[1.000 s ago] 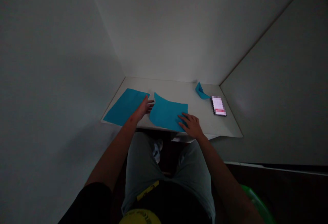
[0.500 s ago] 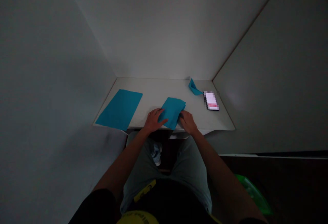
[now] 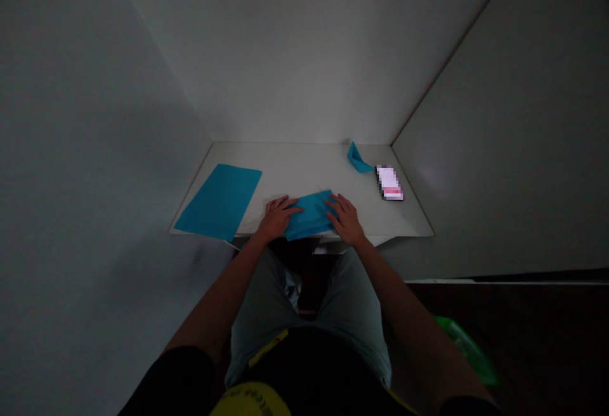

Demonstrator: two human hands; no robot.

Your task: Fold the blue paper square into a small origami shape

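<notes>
A folded blue paper sheet (image 3: 310, 214) lies near the front edge of the white table (image 3: 304, 165). My left hand (image 3: 276, 215) rests flat on its left end, fingers spread. My right hand (image 3: 346, 215) presses on its right end, fingers stretched out over the paper. Both hands lie on top of the sheet without gripping it.
A flat blue sheet (image 3: 219, 200) lies on the table's left side. A small folded blue paper shape (image 3: 358, 158) sits at the back right, beside a phone (image 3: 389, 182) with a lit screen. Walls close in the table on three sides. A green object (image 3: 464, 346) sits low right.
The middle sheet was open a second ago; it was folded over and now lies narrower and turned sideways at the front edge. Both hands came together onto it.
</notes>
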